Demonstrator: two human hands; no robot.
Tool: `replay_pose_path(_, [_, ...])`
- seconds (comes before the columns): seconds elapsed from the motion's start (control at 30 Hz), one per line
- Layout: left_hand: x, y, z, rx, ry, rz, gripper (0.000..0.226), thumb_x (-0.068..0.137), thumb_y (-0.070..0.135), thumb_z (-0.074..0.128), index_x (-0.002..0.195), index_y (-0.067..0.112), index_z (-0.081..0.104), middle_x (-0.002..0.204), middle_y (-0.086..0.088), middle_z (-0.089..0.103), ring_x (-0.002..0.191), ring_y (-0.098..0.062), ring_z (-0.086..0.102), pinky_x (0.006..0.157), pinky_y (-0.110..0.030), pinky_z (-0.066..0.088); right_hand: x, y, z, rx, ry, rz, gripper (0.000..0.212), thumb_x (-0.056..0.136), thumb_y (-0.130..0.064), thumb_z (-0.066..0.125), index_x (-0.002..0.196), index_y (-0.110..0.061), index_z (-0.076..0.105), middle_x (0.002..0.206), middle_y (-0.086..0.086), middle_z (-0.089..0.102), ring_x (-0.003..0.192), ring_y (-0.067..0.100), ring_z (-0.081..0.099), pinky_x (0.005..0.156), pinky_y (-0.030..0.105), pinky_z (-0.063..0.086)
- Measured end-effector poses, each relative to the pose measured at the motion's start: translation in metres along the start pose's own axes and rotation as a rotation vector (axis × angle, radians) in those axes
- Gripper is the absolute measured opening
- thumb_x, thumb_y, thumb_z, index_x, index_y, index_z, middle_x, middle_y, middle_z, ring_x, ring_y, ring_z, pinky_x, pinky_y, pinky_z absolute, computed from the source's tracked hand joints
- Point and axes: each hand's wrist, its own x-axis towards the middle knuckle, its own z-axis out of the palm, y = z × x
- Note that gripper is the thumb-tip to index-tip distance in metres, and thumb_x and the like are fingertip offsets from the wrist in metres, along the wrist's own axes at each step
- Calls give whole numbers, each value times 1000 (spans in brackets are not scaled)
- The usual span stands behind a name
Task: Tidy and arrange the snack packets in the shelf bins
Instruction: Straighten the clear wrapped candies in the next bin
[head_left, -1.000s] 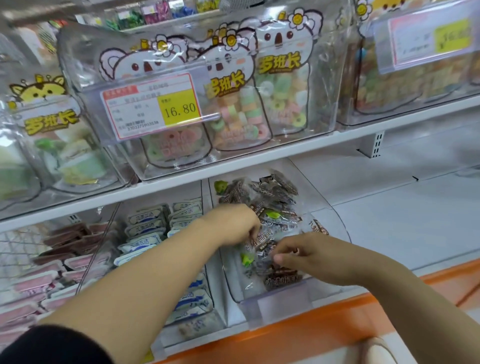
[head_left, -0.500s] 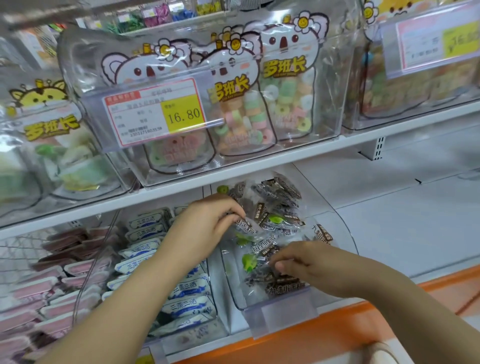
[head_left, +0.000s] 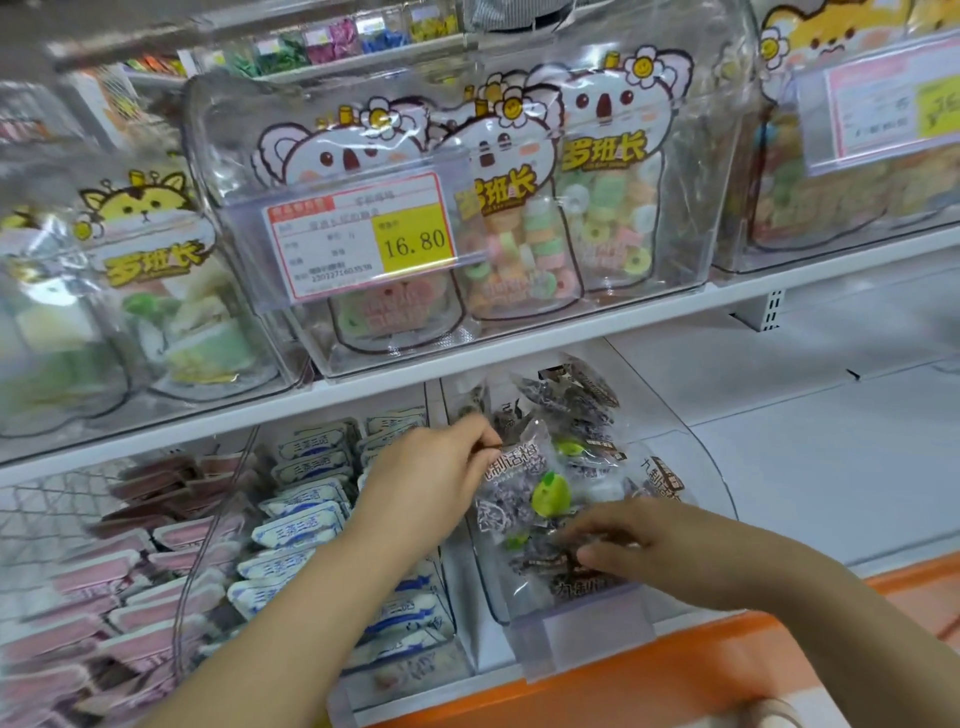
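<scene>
Dark snack packets (head_left: 566, 415) lie heaped in a clear bin (head_left: 711, 467) on the lower shelf (head_left: 831, 457). A person's left hand (head_left: 436, 478) pinches the top edge of a clear packet (head_left: 524, 483) (a green fruit printed on it) between thumb and curled fingers. The right hand (head_left: 675, 551), near the bin's front, has thumb and fingertips closed on a dark packet (head_left: 545, 561). Blue-and-white packets (head_left: 301, 525) fill the bin to the left; candy bags (head_left: 519, 234) and a 16.80 price tag (head_left: 363, 239) sit above.
</scene>
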Motion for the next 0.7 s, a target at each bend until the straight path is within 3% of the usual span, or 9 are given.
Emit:
replay_pose_path(0.13, [0,15,7,91,-189,115,17,97,39,43,109,31,51,86,8,65,81,-14,60,73,-27,46,-1,-3,-3,51,-17,-2,30,97,-46,41,125,-40,50,117,-18,58,104,0,54,90,21,43])
replay_pose_path(0.27, [14,18,6,108,-332,133,15,97,36,47,112,33,49,97,6,67,86,-17,59,77,-33,48,4,2,2,88,53,5,21,94,-50,43,107,-35,48,86,-15,56,77,2,52,75,26,43])
replay_pose_path(0.37, [17,11,4,80,-478,108,43,96,23,49,134,42,41,117,7,64,92,-13,59,87,-35,50,6,0,7,95,84,6,21,95,-49,42,102,-30,46,90,-9,58,77,6,52,73,26,43])
replay_pose_path(0.47, [11,19,4,177,-620,150,55,96,13,46,138,46,36,127,10,60,110,-12,53,112,-34,27,4,-5,9,20,57,-14,22,97,-45,42,105,-27,49,83,-8,55,73,7,50,67,25,39])
replay_pose_path(0.53, [11,27,2,252,-707,163,59,95,10,42,141,46,32,127,5,60,119,-15,48,117,-39,8,-4,-6,3,-8,88,-15,24,96,-45,44,107,-28,57,81,-9,57,71,7,51,67,26,40])
replay_pose_path(0.57, [12,31,-1,242,-742,148,59,95,10,40,142,46,31,124,5,61,116,-16,49,116,-39,9,-10,-6,-3,16,154,-14,22,96,-43,46,107,-30,60,80,-11,59,69,5,52,64,23,41])
replay_pose_path(0.63, [15,33,-7,185,-785,125,55,96,12,38,140,46,35,117,10,61,98,-12,50,108,-33,25,-22,0,-18,86,376,-5,16,95,-36,50,102,-33,64,77,-16,62,64,-1,56,58,13,42])
replay_pose_path(0.7, [18,33,-12,132,-749,109,50,96,16,40,136,45,42,128,10,57,99,-11,53,96,-27,38,-30,11,-29,96,637,8,13,94,-29,54,98,-33,66,77,-25,61,69,-3,58,61,6,42])
